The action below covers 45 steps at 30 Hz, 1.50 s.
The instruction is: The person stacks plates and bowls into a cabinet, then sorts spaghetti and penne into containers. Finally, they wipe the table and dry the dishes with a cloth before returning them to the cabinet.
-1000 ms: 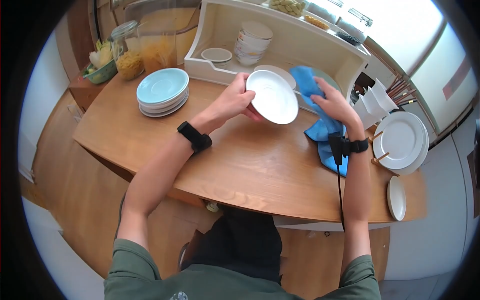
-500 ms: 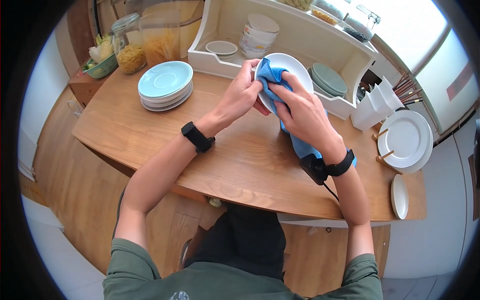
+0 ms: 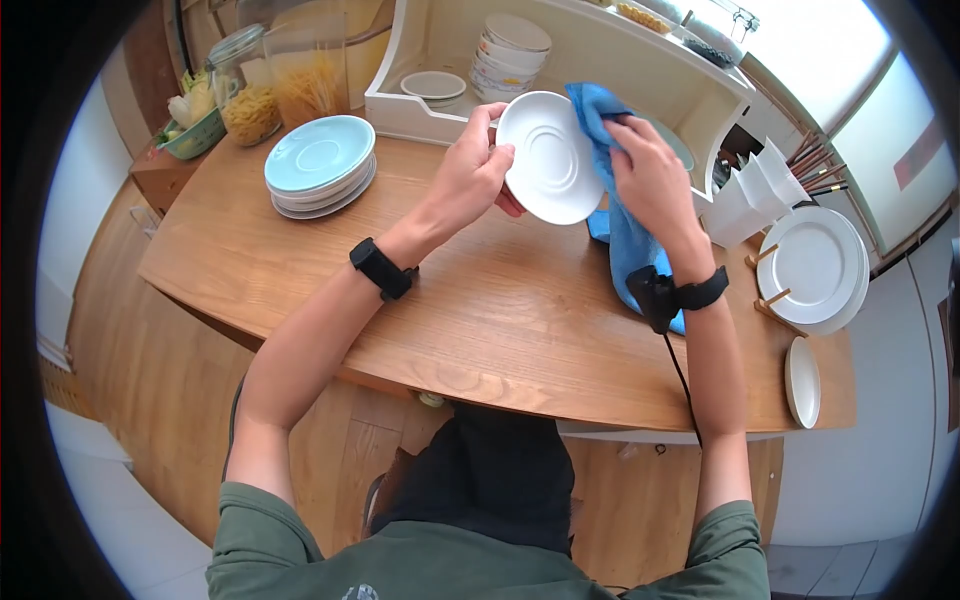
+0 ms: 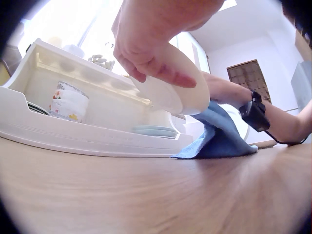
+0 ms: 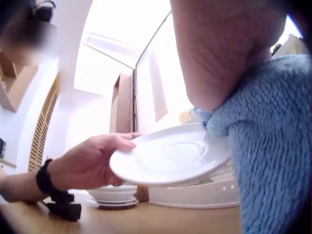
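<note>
My left hand grips a small white saucer by its left edge, thumb over the rim and fingers underneath. The saucer is tilted up off the table, its ringed well facing me. In my right hand is a blue cloth, pinched near its top. That cloth meets the saucer's right edge in the head view, and its lower part trails down onto the table. From the right wrist, the textured blue cloth overlaps the far rim of the saucer.
On the left of the wooden table stands a stack of plates topped by a light blue one. A white shelf with bowls runs behind. White plates in a rack and a shallow dish stand at right.
Half a second ago my right hand pressed the cloth over the saucer's face. It has since shifted right to the rim, uncovering the well. A second ago the cloth was apart from the saucer.
</note>
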Each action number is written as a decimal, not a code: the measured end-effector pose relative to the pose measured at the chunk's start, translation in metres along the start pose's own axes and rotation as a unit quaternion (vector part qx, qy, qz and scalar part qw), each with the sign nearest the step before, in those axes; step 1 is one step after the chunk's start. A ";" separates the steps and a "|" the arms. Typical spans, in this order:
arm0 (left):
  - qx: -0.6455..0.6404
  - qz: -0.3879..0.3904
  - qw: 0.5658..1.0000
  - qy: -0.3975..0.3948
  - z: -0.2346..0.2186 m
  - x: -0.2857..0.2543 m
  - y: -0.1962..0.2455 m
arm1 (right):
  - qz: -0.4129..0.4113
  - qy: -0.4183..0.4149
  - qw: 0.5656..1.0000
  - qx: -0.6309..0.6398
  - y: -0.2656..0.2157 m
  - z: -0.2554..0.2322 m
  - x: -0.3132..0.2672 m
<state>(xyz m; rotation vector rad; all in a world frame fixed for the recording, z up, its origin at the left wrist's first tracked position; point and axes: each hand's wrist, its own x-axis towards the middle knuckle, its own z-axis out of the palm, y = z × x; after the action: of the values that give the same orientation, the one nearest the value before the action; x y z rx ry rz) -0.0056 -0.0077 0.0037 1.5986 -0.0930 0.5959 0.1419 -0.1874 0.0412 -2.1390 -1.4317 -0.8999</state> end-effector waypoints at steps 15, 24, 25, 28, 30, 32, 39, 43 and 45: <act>-0.007 -0.005 0.998 0.055 0.001 -0.002 0.004 | 0.265 0.300 0.766 0.503 0.103 -0.118 0.017; -0.005 -0.018 0.998 0.056 0.001 -0.004 0.008 | 0.249 0.290 0.735 0.559 0.118 -0.118 0.014; -0.004 -0.017 0.998 0.054 0.000 -0.003 0.007 | 0.255 0.294 0.759 0.522 0.120 -0.123 0.013; -0.003 -0.015 0.998 0.053 0.000 -0.003 0.006 | 0.256 0.260 0.788 0.496 0.123 -0.136 0.007; -0.001 -0.016 0.999 0.052 0.001 -0.004 0.006 | 0.249 0.206 0.797 0.510 0.121 -0.138 0.003; -0.006 -0.015 0.999 0.041 0.002 -0.004 0.007 | 0.253 0.215 0.785 0.523 0.115 -0.130 0.006; 0.003 -0.025 1.000 0.015 0.000 -0.003 0.004 | 0.222 0.113 0.806 0.538 0.037 -0.065 0.020; -0.005 0.003 1.000 0.006 0.003 -0.005 0.001 | 0.022 -0.158 0.918 0.362 -0.028 -0.012 0.000; 0.003 0.039 0.999 0.001 -0.001 -0.003 -0.004 | -0.160 -0.158 0.933 0.280 -0.054 0.008 -0.007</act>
<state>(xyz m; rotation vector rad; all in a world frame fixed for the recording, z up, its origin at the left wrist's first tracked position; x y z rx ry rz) -0.0074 -0.0072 -0.0012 1.6063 -0.1527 0.6576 0.0927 -0.1660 0.0300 -1.6866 -1.9506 -0.1864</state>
